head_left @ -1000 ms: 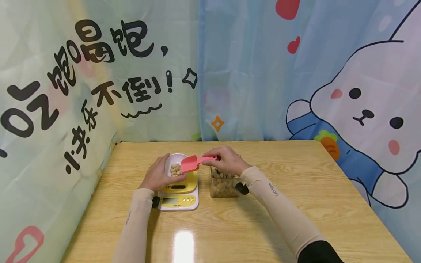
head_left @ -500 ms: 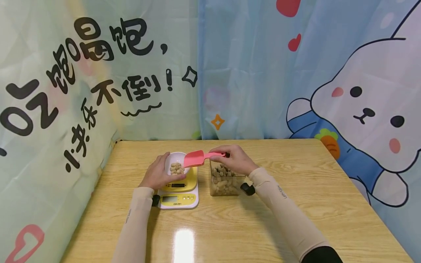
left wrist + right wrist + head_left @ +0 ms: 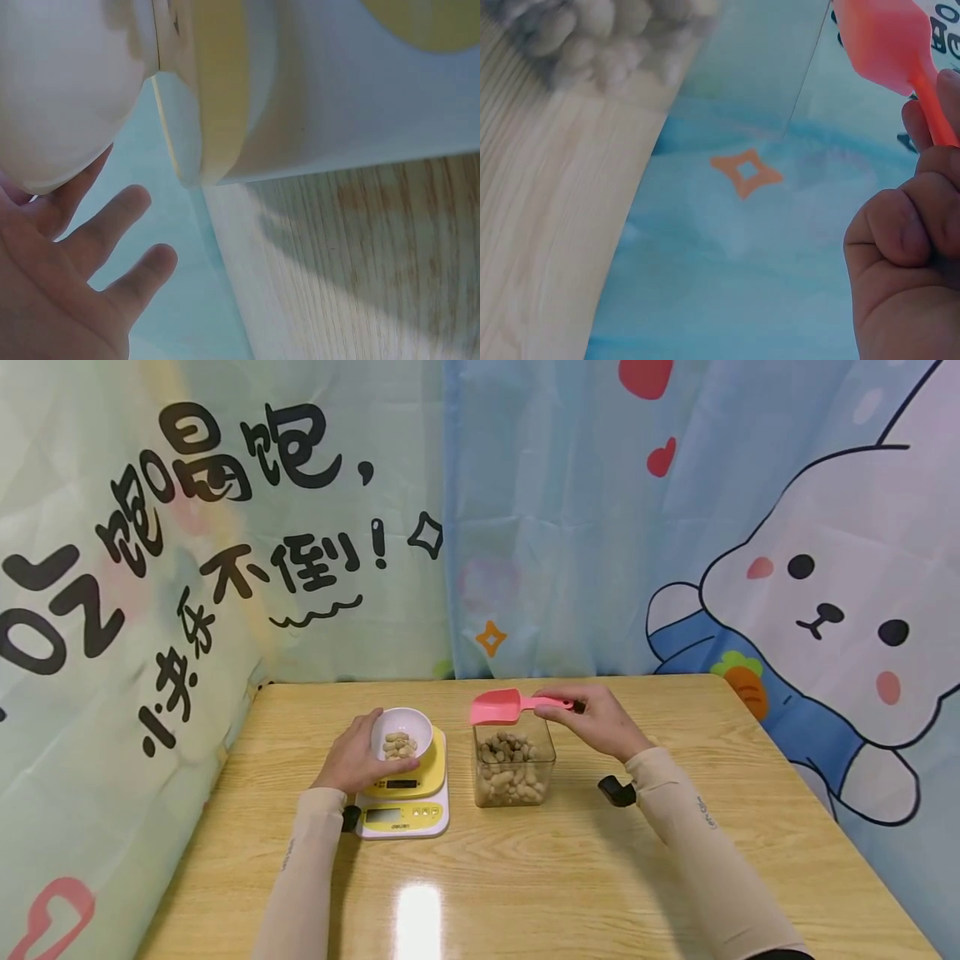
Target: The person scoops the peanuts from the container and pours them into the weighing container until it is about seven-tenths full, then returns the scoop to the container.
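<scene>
With our left hand (image 3: pixel 356 758) clamping its fingers on the white bowl (image 3: pixel 409 720) at twelve o'clock of the scale (image 3: pixel 430 787), we are pinching the pink scoop (image 3: pixel 497 707) in our right hand (image 3: pixel 600 718) above the clear box (image 3: pixel 517 762) at its three o'clock, apparently at a scooping step that is calling for a dip into the peanuts (image 3: pixel 507 748).

Head feed: I see a wood-grain table (image 3: pixel 540 885), glare patch (image 3: pixel 418 918) on its near part. Behind it I note pale green cloth (image 3: pixel 390 643), black Chinese lettering (image 3: pixel 213 477); blue cloth (image 3: pixel 570 560) adjoining. On the blue: red hearts (image 3: pixel 662 457), orange four-pointed star (image 3: pixel 761 179), cartoon white rabbit (image 3: pixel 832 560), orange carrot (image 3: pixel 745 683). Pink loop (image 3: pixel 39 914) low at left
</scene>
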Available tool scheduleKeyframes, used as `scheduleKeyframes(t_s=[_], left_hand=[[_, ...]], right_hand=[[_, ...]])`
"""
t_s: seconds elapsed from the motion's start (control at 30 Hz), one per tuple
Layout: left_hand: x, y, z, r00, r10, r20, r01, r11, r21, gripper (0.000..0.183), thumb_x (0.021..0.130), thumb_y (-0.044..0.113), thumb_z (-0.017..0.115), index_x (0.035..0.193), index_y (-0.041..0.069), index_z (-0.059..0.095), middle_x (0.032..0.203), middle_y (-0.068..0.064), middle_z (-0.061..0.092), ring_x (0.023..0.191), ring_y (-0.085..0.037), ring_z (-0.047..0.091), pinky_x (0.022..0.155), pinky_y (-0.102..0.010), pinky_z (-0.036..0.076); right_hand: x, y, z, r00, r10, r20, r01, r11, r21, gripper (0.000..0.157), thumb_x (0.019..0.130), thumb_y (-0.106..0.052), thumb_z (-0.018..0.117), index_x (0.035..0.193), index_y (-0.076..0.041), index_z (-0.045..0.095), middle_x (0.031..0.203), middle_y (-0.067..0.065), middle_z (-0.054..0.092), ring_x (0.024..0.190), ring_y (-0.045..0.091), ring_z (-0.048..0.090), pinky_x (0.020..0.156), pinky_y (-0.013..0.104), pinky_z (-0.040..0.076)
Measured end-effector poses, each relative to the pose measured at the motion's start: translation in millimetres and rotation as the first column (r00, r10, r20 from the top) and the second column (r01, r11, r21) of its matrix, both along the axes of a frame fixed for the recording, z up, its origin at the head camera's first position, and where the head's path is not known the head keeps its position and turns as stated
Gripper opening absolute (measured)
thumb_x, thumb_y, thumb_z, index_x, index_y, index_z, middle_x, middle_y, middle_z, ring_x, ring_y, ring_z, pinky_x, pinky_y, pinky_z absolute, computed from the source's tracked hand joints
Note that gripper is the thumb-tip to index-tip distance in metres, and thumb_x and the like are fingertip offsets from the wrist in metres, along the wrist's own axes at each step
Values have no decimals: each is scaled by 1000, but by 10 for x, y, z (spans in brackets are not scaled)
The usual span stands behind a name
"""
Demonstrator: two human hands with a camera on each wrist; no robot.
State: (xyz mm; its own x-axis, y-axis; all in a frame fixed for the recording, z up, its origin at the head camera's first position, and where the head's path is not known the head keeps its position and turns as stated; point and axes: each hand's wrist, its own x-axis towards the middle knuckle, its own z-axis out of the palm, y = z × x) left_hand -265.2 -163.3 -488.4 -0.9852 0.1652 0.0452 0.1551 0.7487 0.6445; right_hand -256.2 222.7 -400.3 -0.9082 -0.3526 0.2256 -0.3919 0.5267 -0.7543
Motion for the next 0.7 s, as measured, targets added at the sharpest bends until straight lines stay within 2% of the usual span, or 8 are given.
scheduleKeyframes(t_s=[0.07,0.3,0.47,0.7], left_hand=[[1,-11,-12,1000,3,0,-3,1000,1,124,66,70,84,160,11,28,145,-15,48,119,-34,54,98,-51,49],[7,-35,-24,1000,4,6,-4,1000,-5,123,67,70,83,160,10,28,145,-15,48,119,-34,54,97,-52,49],[4,-35,-17,1000,3,-1,-3,1000,0,123,67,69,84,160,10,28,144,-14,49,118,-34,55,97,-52,49],[0,-26,-8,1000,-3,-1,3,1000,5,122,67,70,83,160,12,28,145,-14,47,117,-34,55,96,-51,50]], right_hand=[[18,60,-7,1000,-12,9,11,1000,19,33,97,-24,71,127,-9,72,120,11,69,72,24,50,61,31,42],[10,187,-71,1000,18,-11,-17,994,109,32,96,-33,72,120,-12,76,94,4,71,67,21,50,58,30,43],[12,167,-53,999,36,-38,-27,976,215,31,96,-35,72,118,-13,77,96,-1,73,69,18,54,61,31,47],[6,154,53,997,72,-39,-58,958,282,33,96,-38,71,117,-13,77,96,-2,73,68,16,54,62,30,47]])
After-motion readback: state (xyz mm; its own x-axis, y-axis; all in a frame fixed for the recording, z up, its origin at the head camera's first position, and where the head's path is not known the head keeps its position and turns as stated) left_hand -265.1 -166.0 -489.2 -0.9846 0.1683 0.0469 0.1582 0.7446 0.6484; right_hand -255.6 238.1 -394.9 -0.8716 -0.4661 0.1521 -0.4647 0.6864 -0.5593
